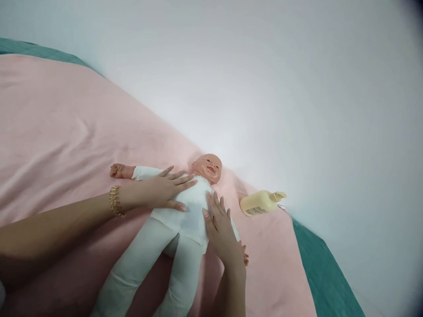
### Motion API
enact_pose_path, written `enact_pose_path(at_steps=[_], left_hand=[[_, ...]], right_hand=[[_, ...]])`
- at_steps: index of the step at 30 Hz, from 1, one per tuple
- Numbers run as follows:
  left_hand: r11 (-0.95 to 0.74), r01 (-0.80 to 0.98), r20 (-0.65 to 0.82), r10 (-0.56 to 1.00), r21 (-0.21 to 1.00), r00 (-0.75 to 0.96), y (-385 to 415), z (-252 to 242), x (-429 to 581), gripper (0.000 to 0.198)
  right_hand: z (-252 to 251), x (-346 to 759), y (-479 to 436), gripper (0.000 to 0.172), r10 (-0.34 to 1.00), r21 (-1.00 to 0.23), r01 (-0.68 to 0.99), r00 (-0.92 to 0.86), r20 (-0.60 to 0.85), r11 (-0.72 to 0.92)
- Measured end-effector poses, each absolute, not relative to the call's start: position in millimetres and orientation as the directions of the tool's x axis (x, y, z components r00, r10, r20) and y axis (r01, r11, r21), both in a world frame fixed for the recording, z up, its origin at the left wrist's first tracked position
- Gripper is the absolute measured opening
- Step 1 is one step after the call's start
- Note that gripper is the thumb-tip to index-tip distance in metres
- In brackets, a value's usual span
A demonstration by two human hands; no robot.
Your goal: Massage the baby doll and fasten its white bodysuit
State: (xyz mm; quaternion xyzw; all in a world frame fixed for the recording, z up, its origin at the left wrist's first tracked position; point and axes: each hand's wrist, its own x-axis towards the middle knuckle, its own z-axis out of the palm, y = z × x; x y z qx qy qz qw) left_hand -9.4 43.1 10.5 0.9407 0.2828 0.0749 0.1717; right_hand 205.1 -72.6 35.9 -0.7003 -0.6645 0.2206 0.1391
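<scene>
A baby doll (185, 211) in white clothes lies on its back on a pink blanket (66, 132), head toward the wall. My left hand (163, 190) rests flat on the doll's chest, fingers stretched out toward its head. A gold bracelet (115, 201) circles that wrist. My right hand (220, 224) lies flat on the doll's side and belly, fingers spread and pointing up. Neither hand holds anything.
A pale yellow pump bottle (261, 203) lies on its side on the blanket, right of the doll's head. A teal sheet (324, 273) shows beyond the blanket's right edge. A white wall (280, 88) runs behind the bed.
</scene>
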Motion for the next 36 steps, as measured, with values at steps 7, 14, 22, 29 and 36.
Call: enact_pose_path(at_steps=[7,14,22,29,36], left_hand=[[-0.790,0.481,0.018,0.527,0.381,0.850,53,7,-21,0.092],[-0.796,0.480,-0.035,0.505,0.369,0.863,54,8,-22,0.099],[-0.778,0.500,-0.056,0.520,0.380,0.852,54,7,-19,0.114],[-0.751,0.559,-0.163,0.539,0.351,0.826,45,30,-17,0.113],[-0.757,0.526,-0.089,0.537,0.388,0.839,50,18,-17,0.116]], right_hand=[[54,190,-82,0.044,0.910,-0.584,0.776,-0.389,-0.142,0.241],[62,179,-81,0.039,0.872,-0.630,0.721,-0.469,-0.138,0.289],[40,190,-70,0.040,0.909,-0.591,0.756,-0.407,-0.087,0.282],[26,199,-67,0.059,0.979,-0.543,0.838,-0.158,-0.128,0.064],[24,204,-66,0.069,0.987,-0.474,0.873,0.048,-0.153,-0.116]])
